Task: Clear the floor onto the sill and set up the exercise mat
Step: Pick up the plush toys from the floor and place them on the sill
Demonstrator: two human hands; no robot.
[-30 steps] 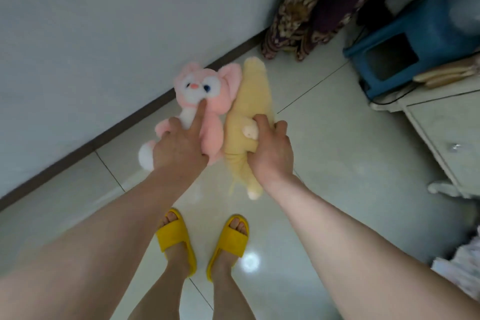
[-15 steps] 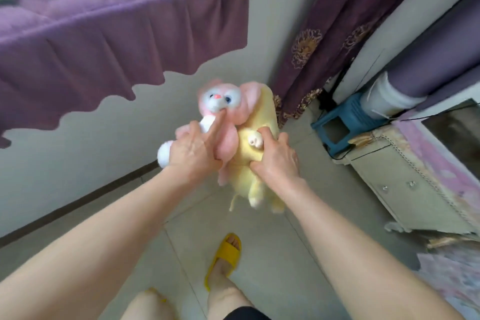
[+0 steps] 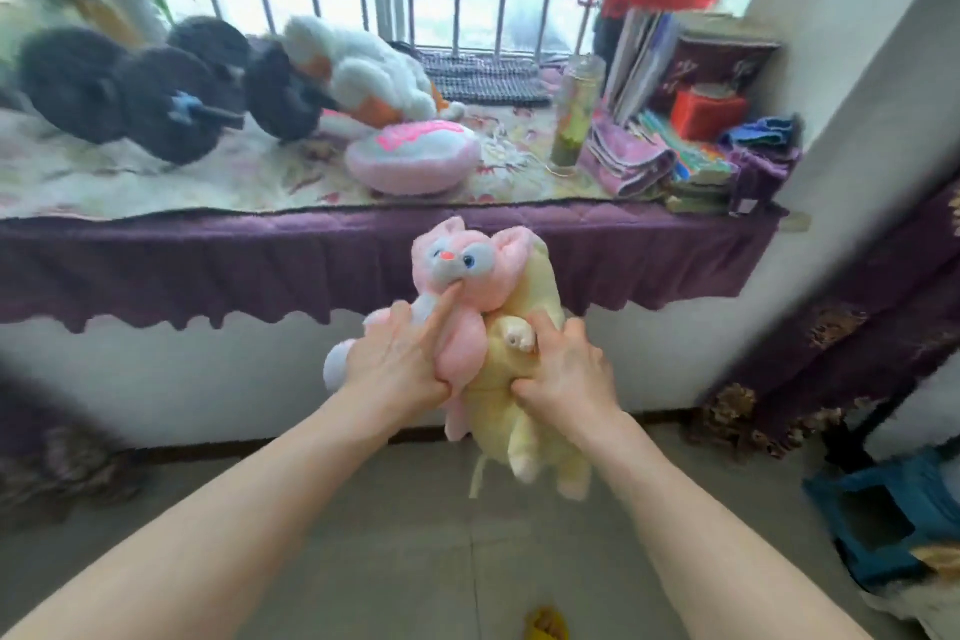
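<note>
the sill was crowded with dumbbells and plushies. below its edge, left hand fingers were clamped on the pink plush, right hand gripping the yellow plush, both held up off the floor.

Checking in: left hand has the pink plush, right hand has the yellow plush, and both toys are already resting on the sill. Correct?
Not quite. The left hand does grip the pink plush and the right hand the yellow plush, but the head view shows both toys held in the air below the sill, in front of its purple skirt, not resting on it.
</note>
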